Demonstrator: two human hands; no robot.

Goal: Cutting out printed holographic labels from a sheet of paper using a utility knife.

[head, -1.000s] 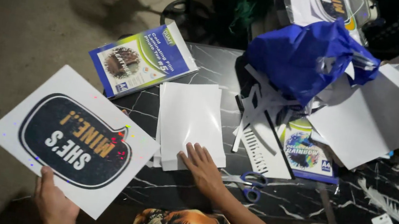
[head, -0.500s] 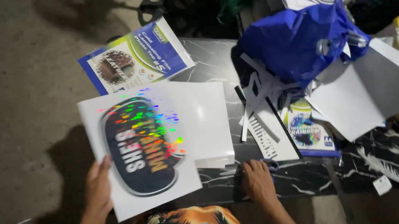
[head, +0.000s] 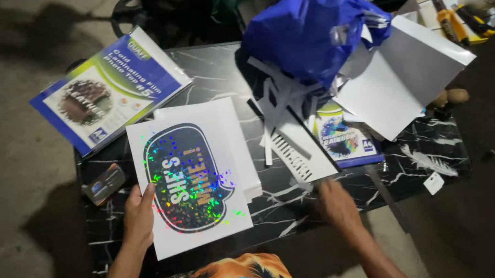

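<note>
We see the left hand (head: 140, 216) pinching the lower left edge of a white sticker sheet (head: 188, 184) printed with a dark speech bubble and rainbow glitter; the sheet lies on the black marble surface (head: 436, 147), overlapping a blank white sheet (head: 232, 131). The right hand (head: 337, 203) rests on the surface just beside a white paper offcut (head: 292, 149); we cannot tell whether it grips anything. A blue bag (head: 307, 27) sits behind.

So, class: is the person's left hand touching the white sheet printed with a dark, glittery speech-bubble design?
Touching. The head view shows the left hand gripping the white printed sheet at its lower left edge, thumb lying on top.
</note>
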